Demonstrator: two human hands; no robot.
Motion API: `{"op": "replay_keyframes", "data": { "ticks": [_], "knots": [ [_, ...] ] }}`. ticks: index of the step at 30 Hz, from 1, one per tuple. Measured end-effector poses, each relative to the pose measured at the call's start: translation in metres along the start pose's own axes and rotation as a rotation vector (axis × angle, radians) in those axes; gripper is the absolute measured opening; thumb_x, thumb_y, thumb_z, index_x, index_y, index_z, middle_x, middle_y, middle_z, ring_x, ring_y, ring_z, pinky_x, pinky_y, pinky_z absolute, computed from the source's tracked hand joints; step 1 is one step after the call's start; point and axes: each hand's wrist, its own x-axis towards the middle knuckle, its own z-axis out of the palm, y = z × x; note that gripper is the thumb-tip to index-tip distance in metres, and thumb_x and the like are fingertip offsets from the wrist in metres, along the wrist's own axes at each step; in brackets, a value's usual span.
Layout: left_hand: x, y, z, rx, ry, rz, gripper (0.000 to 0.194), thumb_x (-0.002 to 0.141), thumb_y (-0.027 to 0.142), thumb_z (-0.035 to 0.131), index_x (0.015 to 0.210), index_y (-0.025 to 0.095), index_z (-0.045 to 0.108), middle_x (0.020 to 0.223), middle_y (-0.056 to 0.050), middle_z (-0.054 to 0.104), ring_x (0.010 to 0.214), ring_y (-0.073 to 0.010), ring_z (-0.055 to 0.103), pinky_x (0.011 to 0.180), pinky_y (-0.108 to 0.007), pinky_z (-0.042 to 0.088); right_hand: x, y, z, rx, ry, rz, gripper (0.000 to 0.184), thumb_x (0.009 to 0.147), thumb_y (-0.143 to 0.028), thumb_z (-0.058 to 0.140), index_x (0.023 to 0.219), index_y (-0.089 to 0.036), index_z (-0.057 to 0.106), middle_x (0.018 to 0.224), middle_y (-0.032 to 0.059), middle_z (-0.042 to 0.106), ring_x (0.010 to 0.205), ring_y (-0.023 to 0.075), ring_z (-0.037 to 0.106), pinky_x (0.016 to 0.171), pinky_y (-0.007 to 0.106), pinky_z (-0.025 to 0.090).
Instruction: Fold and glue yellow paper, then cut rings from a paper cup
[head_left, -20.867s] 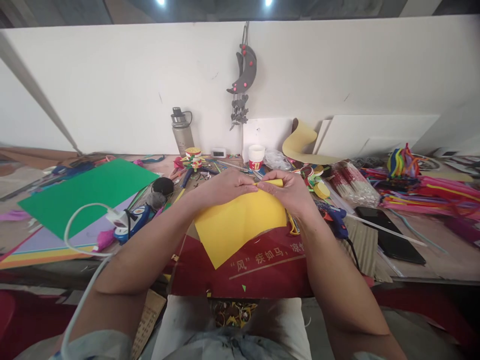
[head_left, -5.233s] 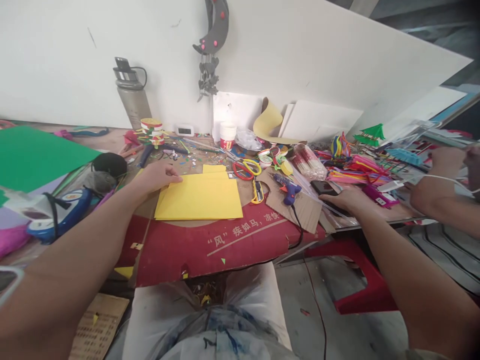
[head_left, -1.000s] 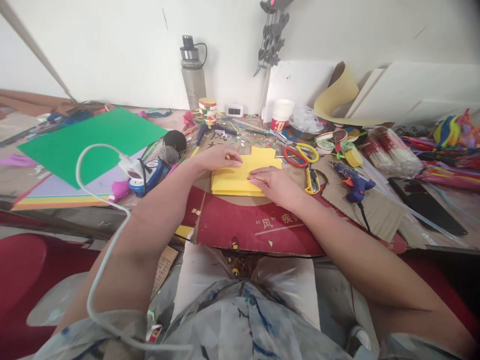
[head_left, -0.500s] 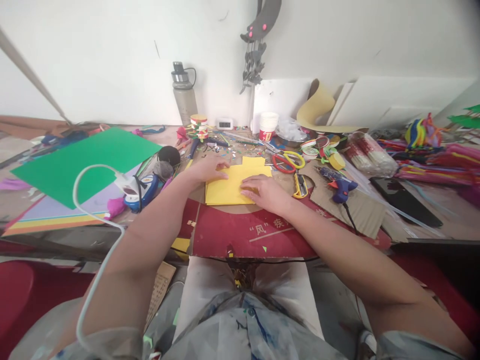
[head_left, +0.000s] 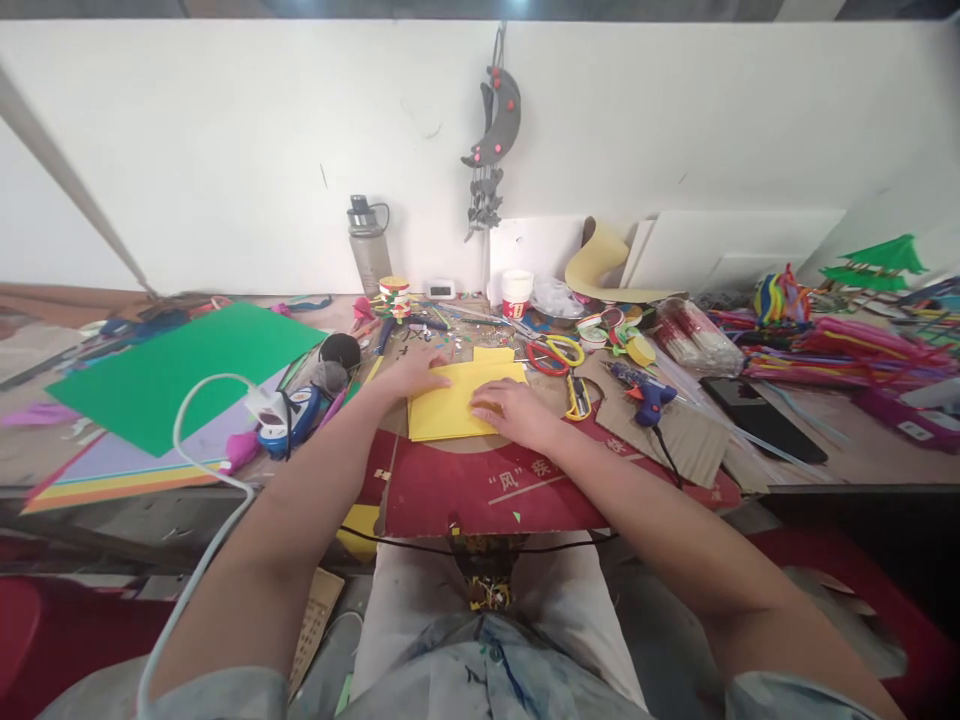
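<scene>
While the left hand (head_left: 416, 375) lay loosely spread at the left edge of the yellow paper (head_left: 450, 410), the right hand (head_left: 517, 412) rested on it, fingers slightly bent. Cardboard (head_left: 442, 495) lay beneath, with scissors (head_left: 556, 352) and cutter (head_left: 577, 398) near.

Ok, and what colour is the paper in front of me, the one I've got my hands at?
The paper is plain yellow; it shows best in the head view.

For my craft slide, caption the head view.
Left hand and right hand on yellow paper over red-printed cardboard, with scissors, utility knife and glue gun to the right.
</scene>
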Motion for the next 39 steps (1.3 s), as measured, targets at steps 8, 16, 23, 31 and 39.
{"op": "replay_keyframes", "data": {
  "ticks": [8, 16, 23, 31, 39],
  "knots": [
    [-0.002, 0.005, -0.005, -0.126, 0.028, -0.139, 0.033, 0.069, 0.050, 0.076, 0.084, 0.021, 0.070, 0.091, -0.005, 0.078, 0.085, -0.0235, 0.068, 0.073, -0.032, 0.050, 0.000, 0.001, 0.006, 0.035, 0.029, 0.023, 0.019, 0.105, -0.030, 0.068, 0.116, -0.023, 0.082, 0.133, 0.0133, 0.079, 0.127, 0.0297, 0.071, 0.112, 0.049, 0.055],
    [-0.008, 0.012, -0.003, -0.131, 0.069, -0.114, 0.025, 0.075, 0.033, 0.073, 0.097, 0.022, 0.075, 0.105, -0.007, 0.083, 0.100, -0.0280, 0.074, 0.086, -0.036, 0.058, -0.004, 0.007, 0.008, -0.162, 0.040, 0.224, 0.037, 0.102, -0.038, 0.073, 0.135, -0.022, 0.075, 0.155, 0.0186, 0.066, 0.144, 0.0363, 0.061, 0.120, 0.058, 0.049],
    [-0.011, 0.032, -0.002, -0.014, 0.271, -0.086, 0.025, 0.091, 0.029, 0.073, 0.113, 0.021, 0.081, 0.135, -0.014, 0.075, 0.140, -0.0362, 0.059, 0.127, -0.054, 0.039, 0.043, 0.031, -0.057, -0.233, 0.129, 0.256, 0.035, 0.111, -0.031, 0.053, 0.134, -0.018, 0.077, 0.140, 0.0155, 0.075, 0.133, 0.0301, 0.069, 0.116, 0.046, 0.051],
    [-0.018, 0.056, 0.004, -0.006, 0.417, -0.078, 0.019, 0.099, 0.025, 0.064, 0.110, 0.021, 0.080, 0.133, -0.014, 0.073, 0.133, -0.0360, 0.058, 0.116, -0.056, 0.041, 0.137, 0.105, -0.109, -0.585, 0.155, 0.524, 0.048, 0.112, -0.025, 0.040, 0.146, -0.011, 0.069, 0.153, 0.0220, 0.063, 0.143, 0.0363, 0.055, 0.119, 0.051, 0.045],
    [-0.021, 0.058, 0.006, -0.012, 0.381, -0.066, 0.019, 0.101, 0.023, 0.062, 0.108, 0.020, 0.079, 0.133, -0.014, 0.075, 0.132, -0.0356, 0.060, 0.117, -0.056, 0.042, 0.181, 0.139, -0.107, -0.679, -0.119, 0.549, 0.042, 0.111, -0.026, 0.048, 0.142, -0.013, 0.073, 0.144, 0.0197, 0.072, 0.132, 0.0273, 0.064, 0.108, 0.034, 0.048]
  ]
}}
